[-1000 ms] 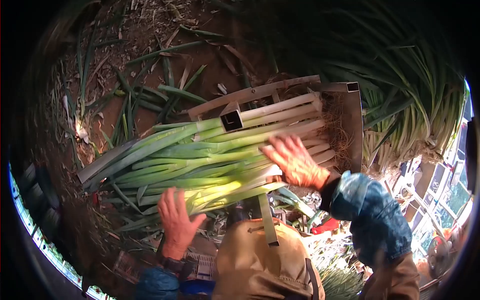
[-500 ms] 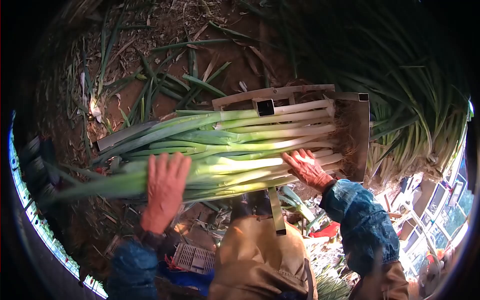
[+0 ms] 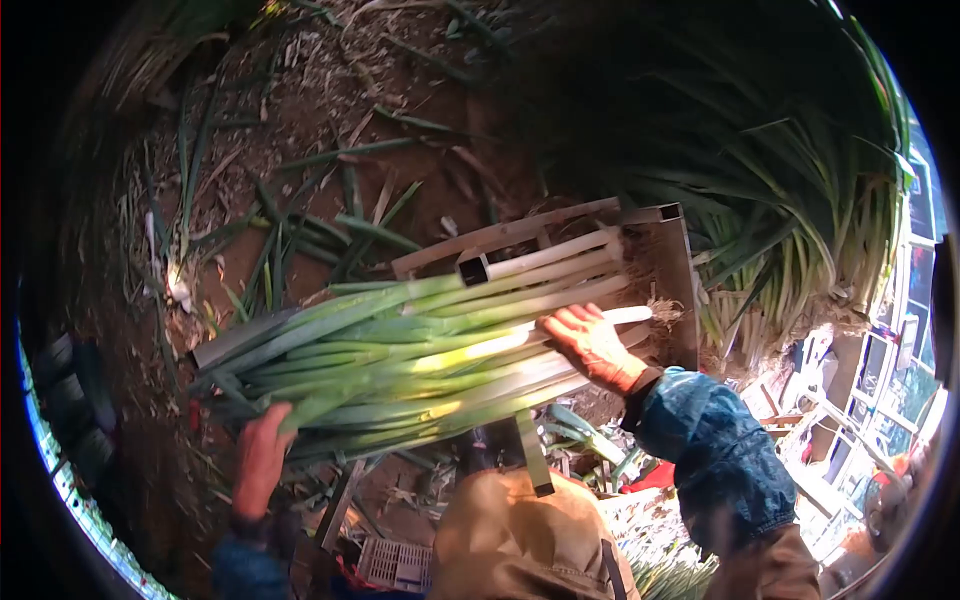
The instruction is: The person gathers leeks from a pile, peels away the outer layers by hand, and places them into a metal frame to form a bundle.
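Long green onions (image 3: 400, 350) lie side by side on a metal-framed rack (image 3: 675, 290), white root ends at the right against its end plate and green leaves to the left. My right hand (image 3: 590, 345) is closed round the white stalk of one onion near its roots, which sit higher than the others. Down at the leafy end, my left hand (image 3: 264, 452) has its fingers bent round the near-side green leaves.
A big heap of green onions (image 3: 800, 230) stands behind the rack at the right. Loose leaves (image 3: 300, 240) litter the soil beyond it. A white plastic crate (image 3: 393, 564) and a red object (image 3: 650, 477) are near my legs.
My left hand has moved left and down along the leaves. My right hand has gone from resting on the stalks to gripping one. The view has shifted, and the rack looks more tilted.
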The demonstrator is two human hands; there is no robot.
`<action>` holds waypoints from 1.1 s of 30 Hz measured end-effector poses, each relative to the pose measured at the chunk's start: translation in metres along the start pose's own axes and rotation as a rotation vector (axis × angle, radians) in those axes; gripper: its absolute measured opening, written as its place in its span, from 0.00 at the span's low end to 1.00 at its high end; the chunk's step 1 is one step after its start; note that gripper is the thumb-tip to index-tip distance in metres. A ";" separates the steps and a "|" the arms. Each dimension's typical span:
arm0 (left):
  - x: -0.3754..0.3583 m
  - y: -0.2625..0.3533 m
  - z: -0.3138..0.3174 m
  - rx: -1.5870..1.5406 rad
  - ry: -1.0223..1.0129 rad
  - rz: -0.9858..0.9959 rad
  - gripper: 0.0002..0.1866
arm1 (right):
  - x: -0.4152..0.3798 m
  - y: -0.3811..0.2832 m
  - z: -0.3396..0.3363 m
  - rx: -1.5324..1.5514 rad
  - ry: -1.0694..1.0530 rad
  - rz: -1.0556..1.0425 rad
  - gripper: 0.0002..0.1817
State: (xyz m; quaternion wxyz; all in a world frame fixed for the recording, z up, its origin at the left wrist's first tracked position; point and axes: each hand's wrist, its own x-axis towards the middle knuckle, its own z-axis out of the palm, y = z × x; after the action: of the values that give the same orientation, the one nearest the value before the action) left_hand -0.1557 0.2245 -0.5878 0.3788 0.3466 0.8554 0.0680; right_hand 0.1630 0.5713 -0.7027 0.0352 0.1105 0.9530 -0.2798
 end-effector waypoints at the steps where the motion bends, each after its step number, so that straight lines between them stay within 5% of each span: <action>1: -0.011 0.014 -0.012 0.000 -0.028 0.024 0.17 | -0.002 0.004 0.002 -0.028 -0.040 0.016 0.14; 4: -0.037 0.001 -0.037 0.091 -0.154 -0.134 0.18 | 0.000 0.006 0.001 -0.084 -0.035 -0.014 0.17; 7: -0.052 -0.035 -0.059 0.721 -0.132 -0.251 0.23 | 0.005 -0.001 0.001 -0.114 -0.002 -0.059 0.18; 10: -0.034 0.034 -0.042 0.684 0.184 -0.018 0.28 | 0.018 -0.013 -0.002 -0.087 0.043 -0.045 0.18; 14: 0.040 0.132 0.028 0.270 0.180 0.304 0.34 | 0.037 -0.013 -0.004 -0.082 0.124 -0.100 0.17; 19: 0.132 0.099 0.141 0.346 0.232 0.318 0.22 | 0.046 0.027 0.011 -0.242 0.127 -0.135 0.19; 23: 0.151 0.131 0.130 0.509 0.464 0.385 0.12 | 0.055 0.068 0.013 -0.295 0.132 -0.005 0.19; 28: 0.185 0.111 0.157 0.596 0.615 0.481 0.12 | 0.051 0.106 0.041 -0.390 0.171 0.102 0.21; 33: 0.208 0.094 0.164 0.511 0.510 0.516 0.17 | 0.051 0.129 0.041 -0.315 0.107 0.051 0.23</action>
State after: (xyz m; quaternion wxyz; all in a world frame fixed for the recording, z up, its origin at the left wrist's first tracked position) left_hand -0.0889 0.4053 -0.7923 0.0285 0.6033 0.7964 0.0300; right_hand 0.1436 0.6647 -0.8115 0.0082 0.1426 0.9825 -0.1195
